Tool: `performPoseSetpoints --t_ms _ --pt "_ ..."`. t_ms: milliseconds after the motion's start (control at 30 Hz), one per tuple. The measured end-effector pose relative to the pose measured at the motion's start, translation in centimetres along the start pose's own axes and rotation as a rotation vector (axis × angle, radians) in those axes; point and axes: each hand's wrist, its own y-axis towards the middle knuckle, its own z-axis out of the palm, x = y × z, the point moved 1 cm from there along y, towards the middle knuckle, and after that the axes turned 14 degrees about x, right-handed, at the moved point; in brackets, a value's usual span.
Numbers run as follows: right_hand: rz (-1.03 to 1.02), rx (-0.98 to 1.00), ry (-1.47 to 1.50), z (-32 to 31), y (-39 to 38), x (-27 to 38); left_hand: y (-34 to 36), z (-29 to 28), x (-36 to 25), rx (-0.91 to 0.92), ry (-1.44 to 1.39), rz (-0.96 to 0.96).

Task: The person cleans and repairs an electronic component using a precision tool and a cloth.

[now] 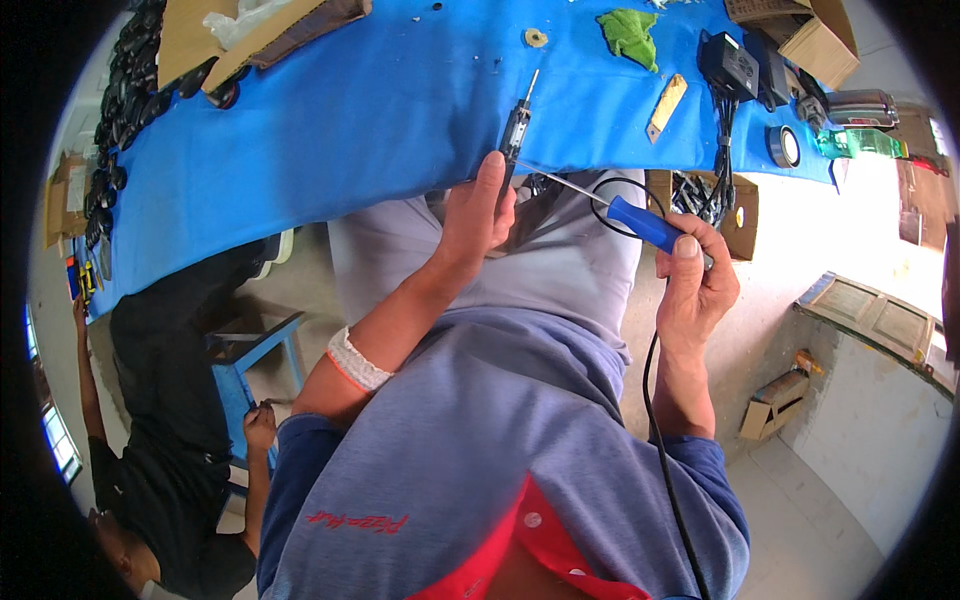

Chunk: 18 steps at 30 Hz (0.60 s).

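My left hand [478,215] is closed round a slim dark handheld tool [516,130], which looks partly opened and has a thin metal rod pointing up toward the table. My right hand [695,275] grips a screwdriver [640,222] by its blue handle. The screwdriver's shaft slants up-left to the lower part of the dark tool, beside my left thumb; whether its tip touches is too small to tell. A black cable [662,450] loops by the screwdriver and runs down past my right forearm. Both hands are over my lap at the front edge of the blue-covered table [380,130].
Cardboard boxes [792,40], black adapters [728,65], a green cloth [628,38], a tape roll [783,146], a wooden strip [665,105] and a bottle [865,143] lie around. Dark parts [125,110] line the left. A co-worker [180,420] is at the left by a blue stool [240,385].
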Motion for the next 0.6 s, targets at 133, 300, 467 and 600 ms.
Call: performPoseSetpoints --t_ms 133,300,467,600 --pt "0.002 0.003 -0.01 -0.03 -0.07 0.02 -0.22 0.01 -0.22 0.014 -0.003 -0.009" --pt "0.002 -0.003 -0.005 0.18 -0.06 0.08 -0.18 0.01 -0.07 0.015 -0.015 -0.012" --pt "0.008 0.006 0.01 0.09 -0.08 0.08 -0.21 0.46 -0.39 -0.02 0.023 0.011" --pt "-0.083 0.081 -0.196 -0.27 0.0 0.62 -0.08 0.48 -0.15 -0.022 -0.001 0.033"
